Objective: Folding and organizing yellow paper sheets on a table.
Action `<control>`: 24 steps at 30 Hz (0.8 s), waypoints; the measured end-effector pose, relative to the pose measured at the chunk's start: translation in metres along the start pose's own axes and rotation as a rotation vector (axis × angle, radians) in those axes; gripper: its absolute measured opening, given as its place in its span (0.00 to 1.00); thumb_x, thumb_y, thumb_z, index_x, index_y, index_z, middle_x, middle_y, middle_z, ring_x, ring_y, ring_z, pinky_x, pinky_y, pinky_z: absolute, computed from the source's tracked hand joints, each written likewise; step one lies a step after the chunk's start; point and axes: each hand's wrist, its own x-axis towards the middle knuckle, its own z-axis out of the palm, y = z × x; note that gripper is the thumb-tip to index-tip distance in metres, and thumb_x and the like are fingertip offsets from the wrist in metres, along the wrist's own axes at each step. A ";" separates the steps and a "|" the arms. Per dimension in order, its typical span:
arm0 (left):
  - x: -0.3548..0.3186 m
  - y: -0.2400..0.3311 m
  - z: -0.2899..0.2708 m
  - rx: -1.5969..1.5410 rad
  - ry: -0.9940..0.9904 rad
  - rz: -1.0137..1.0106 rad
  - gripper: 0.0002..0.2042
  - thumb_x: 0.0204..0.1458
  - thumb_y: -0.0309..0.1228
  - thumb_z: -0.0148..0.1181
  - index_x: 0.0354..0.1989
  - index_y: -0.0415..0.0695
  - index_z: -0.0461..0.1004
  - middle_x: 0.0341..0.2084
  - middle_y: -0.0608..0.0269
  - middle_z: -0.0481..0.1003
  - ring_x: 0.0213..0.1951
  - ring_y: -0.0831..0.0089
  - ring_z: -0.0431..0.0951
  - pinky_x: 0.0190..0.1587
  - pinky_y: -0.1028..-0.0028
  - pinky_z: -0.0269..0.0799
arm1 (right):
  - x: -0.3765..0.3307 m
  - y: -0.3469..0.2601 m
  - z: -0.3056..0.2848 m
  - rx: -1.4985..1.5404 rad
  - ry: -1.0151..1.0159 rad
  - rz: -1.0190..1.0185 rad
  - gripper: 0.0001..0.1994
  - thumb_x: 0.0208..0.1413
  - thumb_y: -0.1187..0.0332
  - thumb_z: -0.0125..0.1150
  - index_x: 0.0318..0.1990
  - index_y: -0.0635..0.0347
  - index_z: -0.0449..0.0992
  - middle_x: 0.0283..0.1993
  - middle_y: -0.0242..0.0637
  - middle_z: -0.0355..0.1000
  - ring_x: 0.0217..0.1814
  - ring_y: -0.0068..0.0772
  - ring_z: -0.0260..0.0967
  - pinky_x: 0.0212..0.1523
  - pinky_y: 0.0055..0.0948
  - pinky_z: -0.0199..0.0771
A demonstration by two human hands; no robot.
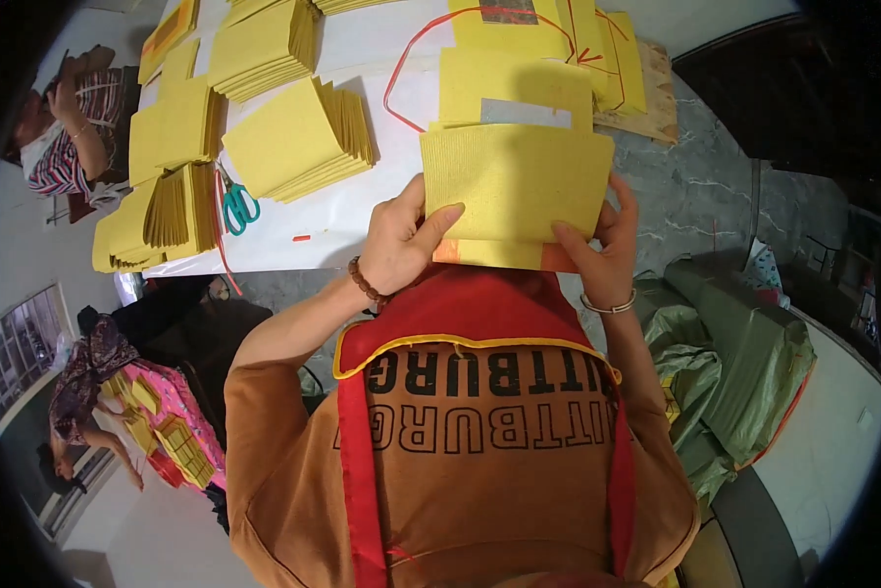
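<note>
A stack of yellow paper sheets [514, 181] is held at the near edge of the white table [362, 49], its lower edge orange. My left hand [401, 240] grips the stack's left side with the thumb on top. My right hand [602, 245] grips its right lower corner, fingers curled round the edge. A bead bracelet sits on my left wrist and a thin bangle on my right. More yellow sheets [514, 83] lie just beyond the held stack.
Several piles of yellow paper [298, 137] cover the table's left part, with teal-handled scissors [236, 206] and a red cord [411, 59] among them. One person [63, 127] sits at far left, another [97, 382] crouches lower left over yellow paper. Green sacks [744, 363] lie at right.
</note>
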 end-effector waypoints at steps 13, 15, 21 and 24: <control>0.008 0.003 0.004 -0.412 -0.010 -0.005 0.36 0.52 0.16 0.47 0.65 0.47 0.35 0.41 0.50 0.73 0.43 0.72 0.73 0.46 0.75 0.67 | 0.002 0.007 -0.007 -0.288 -0.056 -0.029 0.13 0.49 0.73 0.59 0.44 0.64 0.74 0.33 0.38 0.72 0.34 0.24 0.68 0.35 0.20 0.66; 0.010 0.006 0.003 -0.428 -0.020 -0.024 0.36 0.52 0.15 0.47 0.65 0.47 0.35 0.40 0.50 0.73 0.43 0.73 0.73 0.46 0.75 0.67 | 0.003 0.007 -0.006 -0.302 -0.033 0.016 0.13 0.49 0.72 0.59 0.44 0.64 0.74 0.36 0.40 0.73 0.36 0.25 0.70 0.38 0.20 0.67; 0.015 0.005 0.003 -0.464 -0.001 -0.054 0.36 0.50 0.15 0.49 0.64 0.47 0.36 0.35 0.53 0.76 0.37 0.78 0.75 0.38 0.80 0.67 | 0.008 0.015 -0.004 -0.274 -0.003 0.058 0.12 0.49 0.71 0.59 0.42 0.63 0.75 0.38 0.42 0.75 0.38 0.27 0.72 0.39 0.22 0.69; 0.014 0.004 0.000 -0.449 0.013 -0.068 0.36 0.50 0.15 0.49 0.65 0.47 0.37 0.29 0.60 0.76 0.30 0.80 0.74 0.34 0.82 0.66 | 0.009 0.015 -0.003 -0.313 0.008 0.041 0.12 0.48 0.71 0.59 0.41 0.63 0.76 0.37 0.42 0.75 0.37 0.28 0.73 0.38 0.22 0.70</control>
